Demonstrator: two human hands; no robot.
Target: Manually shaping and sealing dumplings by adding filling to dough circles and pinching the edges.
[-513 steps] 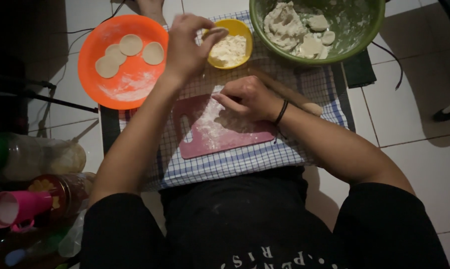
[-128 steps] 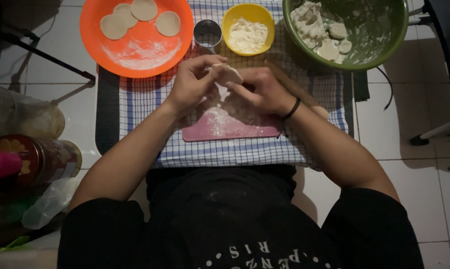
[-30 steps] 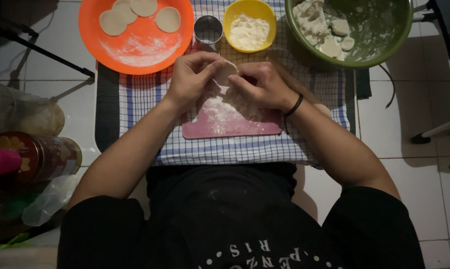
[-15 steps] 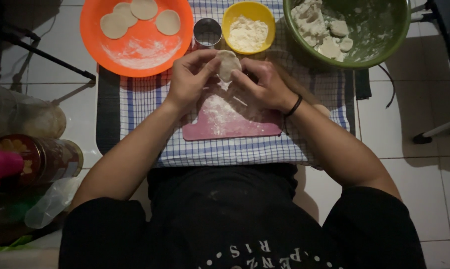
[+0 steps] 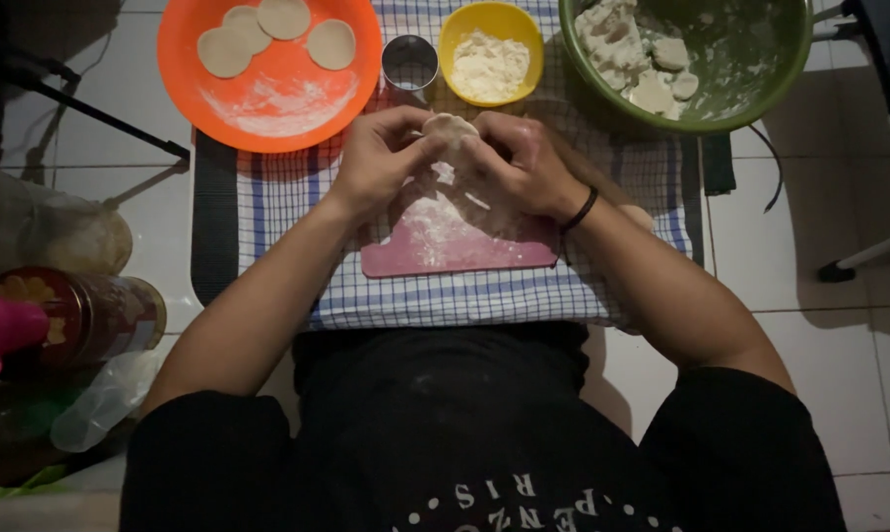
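Blue-and-white checked cloth [image 5: 464, 296] lies on the white tiled floor [image 5: 839, 335], carrying everything. Big round green plastic bowl [image 5: 760, 89] with dough lumps sits at the cloth's far right corner. Round orange plastic plate [image 5: 277, 99], floured, three flat dough discs on it, at the far left corner. Pink rectangular cutting board [image 5: 464, 251], dusted with flour, at the cloth's middle, near the near edge. Small yellow bowl of flour [image 5: 491, 49] at the far edge, between plate and green bowl; round metal cutter ring [image 5: 409, 62] just beside it on the left. Left hand [image 5: 381, 158] and right hand [image 5: 524, 163] meet above the board's far edge, both grips closed around a small pale dough round [image 5: 450, 126], fingers pinching its rim.
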